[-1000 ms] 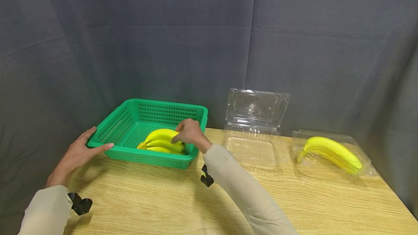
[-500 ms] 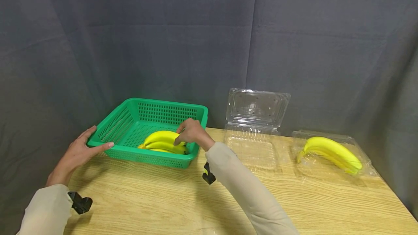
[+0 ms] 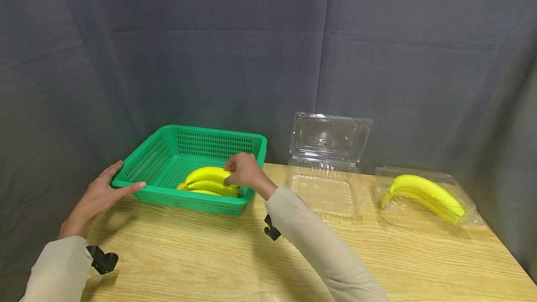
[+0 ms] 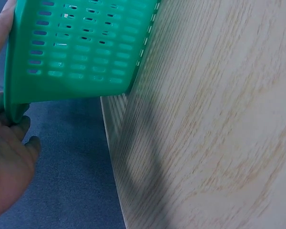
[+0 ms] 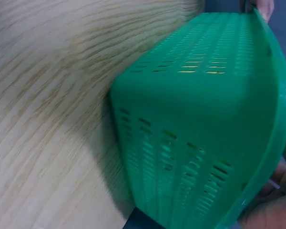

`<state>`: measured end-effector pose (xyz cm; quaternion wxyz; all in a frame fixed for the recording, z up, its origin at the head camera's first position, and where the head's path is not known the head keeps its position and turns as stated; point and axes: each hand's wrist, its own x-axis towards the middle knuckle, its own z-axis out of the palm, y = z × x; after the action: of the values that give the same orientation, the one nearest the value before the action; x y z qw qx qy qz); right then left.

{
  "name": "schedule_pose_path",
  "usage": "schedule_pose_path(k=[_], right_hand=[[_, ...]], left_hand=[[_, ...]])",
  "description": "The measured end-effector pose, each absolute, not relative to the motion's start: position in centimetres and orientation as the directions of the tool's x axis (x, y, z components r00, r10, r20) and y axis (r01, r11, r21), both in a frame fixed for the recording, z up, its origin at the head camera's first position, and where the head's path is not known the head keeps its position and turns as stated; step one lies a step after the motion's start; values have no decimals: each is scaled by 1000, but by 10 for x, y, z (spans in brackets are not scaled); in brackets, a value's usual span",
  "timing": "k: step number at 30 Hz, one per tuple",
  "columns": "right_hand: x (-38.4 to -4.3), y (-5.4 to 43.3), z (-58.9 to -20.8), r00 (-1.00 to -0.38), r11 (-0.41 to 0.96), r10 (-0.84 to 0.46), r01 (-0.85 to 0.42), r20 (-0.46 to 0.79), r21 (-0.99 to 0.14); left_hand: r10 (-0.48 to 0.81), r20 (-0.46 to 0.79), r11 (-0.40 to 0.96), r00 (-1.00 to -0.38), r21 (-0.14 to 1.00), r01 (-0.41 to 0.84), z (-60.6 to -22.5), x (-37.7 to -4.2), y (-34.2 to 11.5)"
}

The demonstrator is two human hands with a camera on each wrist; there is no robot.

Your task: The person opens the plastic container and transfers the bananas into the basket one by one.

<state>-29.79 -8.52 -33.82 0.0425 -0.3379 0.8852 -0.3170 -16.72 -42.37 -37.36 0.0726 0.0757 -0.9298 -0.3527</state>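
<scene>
A green plastic basket (image 3: 189, 202) stands on the left of the table with a bunch of yellow bananas (image 3: 205, 175) near its front right corner. My left hand (image 3: 98, 195) holds the basket's front left corner, thumb along the front rim; the left wrist view shows its fingers (image 4: 34, 143) curled at the rim. Reaching over the right wall, my right hand (image 3: 247, 172) pinches the right end of the bunch between thumb and fingers. In the right wrist view the basket wall (image 5: 190, 105) hides the bananas, and the hand is blurred at the lower right edge.
To the basket's right, a clear plastic clamshell box (image 3: 331, 141) stands with its lid raised. Farther right, another clear box (image 3: 471, 204) has yellow bananas (image 3: 425, 192) in it. A grey curtain (image 3: 251, 59) hangs behind the wooden table (image 3: 189, 255).
The bunch shifts slightly inside the basket as my right hand, with small movements, adjusts on its right end. My left hand stays at the basket corner.
</scene>
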Motion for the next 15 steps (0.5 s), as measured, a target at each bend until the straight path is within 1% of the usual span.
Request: schedule_pose_path(k=[4,10,15], right_hand=[[-299,-86,-341,-727,565,-664,-641,174,-519],[-299,-87,-341,-695,584,-701,-686,157,-434],[-297,-87,-341,-645,578,-749,-747,151,-328]], left_hand=[[-192,78,734,-978,673,-91,-372,-167,-423],[-193,83,742,-978,665,-90,-372,-167,-422],[-188,87,749,-978,658,-86,-372,-167,-423]])
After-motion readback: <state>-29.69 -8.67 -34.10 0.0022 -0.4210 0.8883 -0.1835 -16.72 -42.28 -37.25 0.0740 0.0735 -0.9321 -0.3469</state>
